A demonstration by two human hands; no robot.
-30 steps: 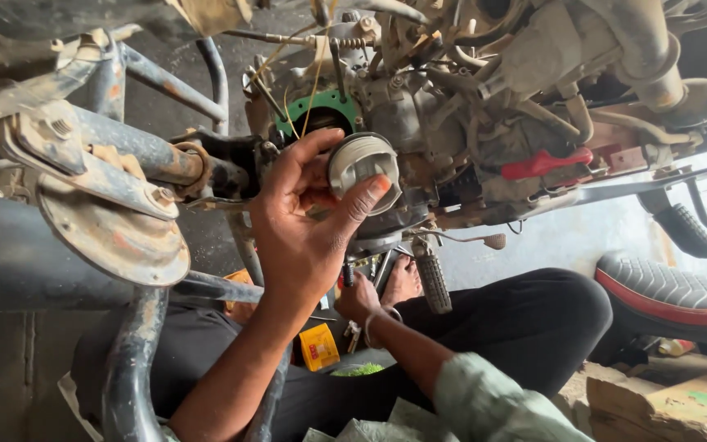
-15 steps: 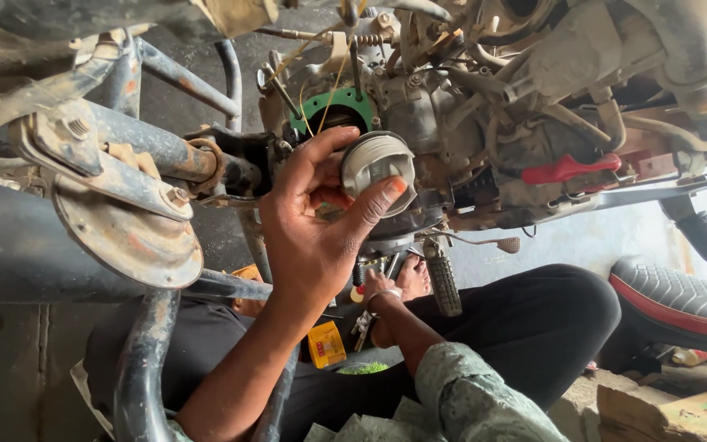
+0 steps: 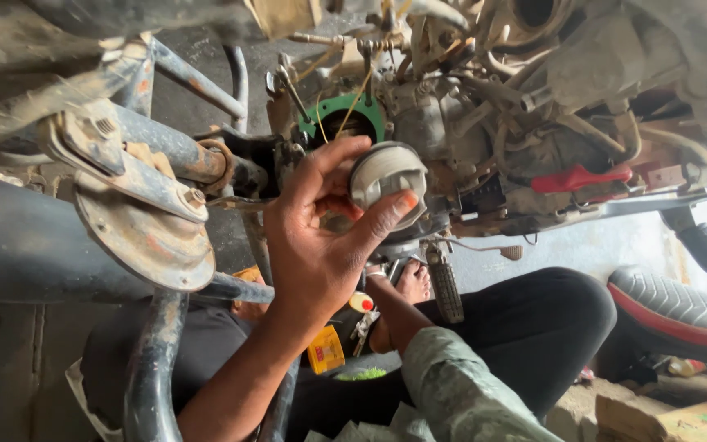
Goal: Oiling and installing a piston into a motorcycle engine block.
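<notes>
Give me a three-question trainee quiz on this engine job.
1. Multiple choice: what does the left hand hold? A) a piston B) a spanner C) a tyre
2. True or false: in the picture, the green gasket sits below the piston.
3. Fill in: the lever to the right of the piston is ____ in colour.

Key: 1 A. 2 False, the gasket is above the piston. 3 Red.
</notes>
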